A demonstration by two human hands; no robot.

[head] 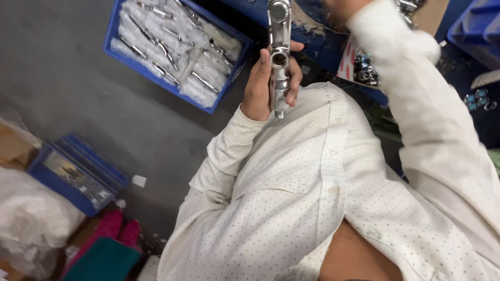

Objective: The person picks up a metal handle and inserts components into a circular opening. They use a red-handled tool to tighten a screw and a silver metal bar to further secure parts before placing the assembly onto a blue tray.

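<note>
Left hand [261,87] clasps long chrome fitting [279,44] (smooth, shiny, tubular).

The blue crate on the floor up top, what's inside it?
The blue crate is packed with shiny metal parts, each wrapped in clear plastic bags. Whatever lies beneath the top layer is covered, and the crate's upper edge runs out of view.

Bagged parts [179,45] in crate [115,35]
</note>
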